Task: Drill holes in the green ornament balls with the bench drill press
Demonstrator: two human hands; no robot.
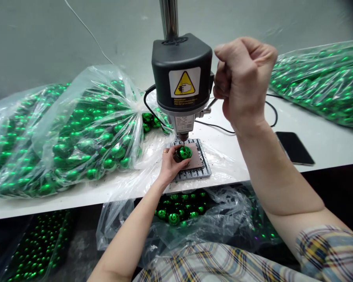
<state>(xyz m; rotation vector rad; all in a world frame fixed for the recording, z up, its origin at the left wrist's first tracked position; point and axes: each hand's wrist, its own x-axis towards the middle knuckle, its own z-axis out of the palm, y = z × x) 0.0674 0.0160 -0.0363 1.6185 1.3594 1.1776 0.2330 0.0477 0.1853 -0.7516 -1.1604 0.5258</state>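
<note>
My left hand (172,161) grips a shiny green ball (185,152) between thumb and fingers, on a pinkish board (196,156) over the slotted base plate (206,166). Straight above the ball is the bit of a small drill press (181,72), its tip at or very near the ball's top. My right hand (244,74) is closed at the right side of the drill head, at the end of a metal feed lever (213,102). The fist mostly hides the lever's handle.
Clear plastic bags of green balls lie on the left (85,133) and right (323,82) of the white table (120,188). An open bag of balls (176,215) sits below the table edge. A dark phone (294,147) lies right; black cables (217,127) run behind the press.
</note>
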